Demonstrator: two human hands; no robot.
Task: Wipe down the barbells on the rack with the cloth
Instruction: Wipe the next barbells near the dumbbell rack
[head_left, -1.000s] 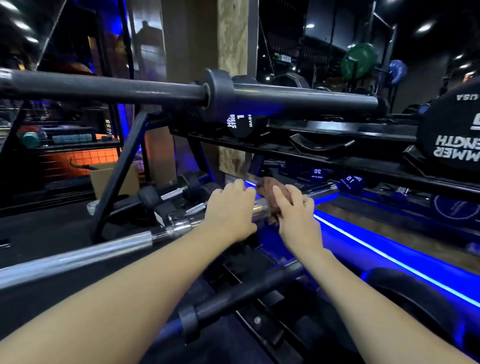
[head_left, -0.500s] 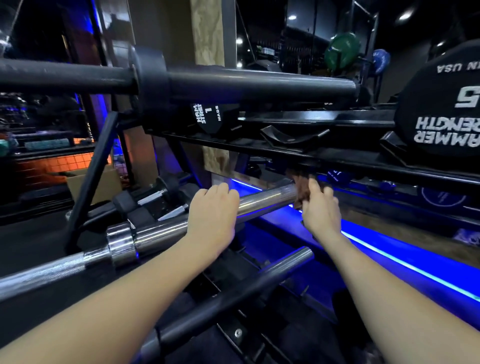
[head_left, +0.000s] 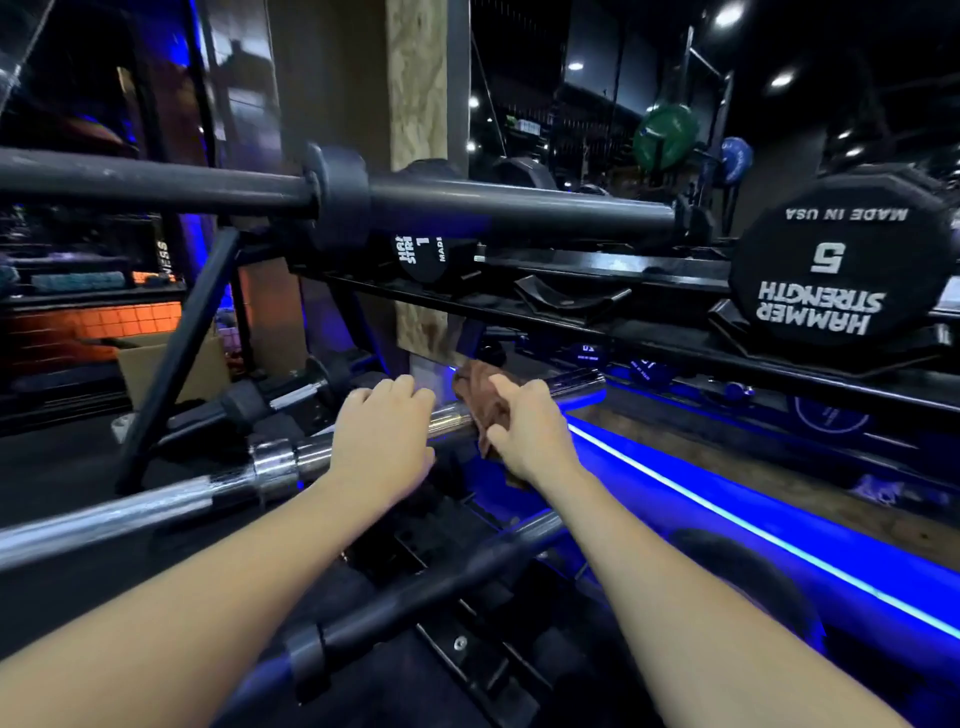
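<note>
While both hands sit on the chrome bar (head_left: 291, 460), wiping is underway.
Left hand (head_left: 382, 434) curls over the sleeve; right hand (head_left: 524, 428) clamps the cloth (head_left: 480, 389) around it.

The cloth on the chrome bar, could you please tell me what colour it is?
Brown; the cloth shows best in the head view, held by the right hand.

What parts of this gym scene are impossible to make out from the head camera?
- Chrome barbell: its left end is cut off by the frame edge, and the left hand covers part of the sleeve.
- Brown cloth: mostly hidden under the right hand.
- Small dumbbell: its label is partly hidden behind the black barbell.
- Lower-shelf dumbbell numbers: too small and dark to read.
</note>
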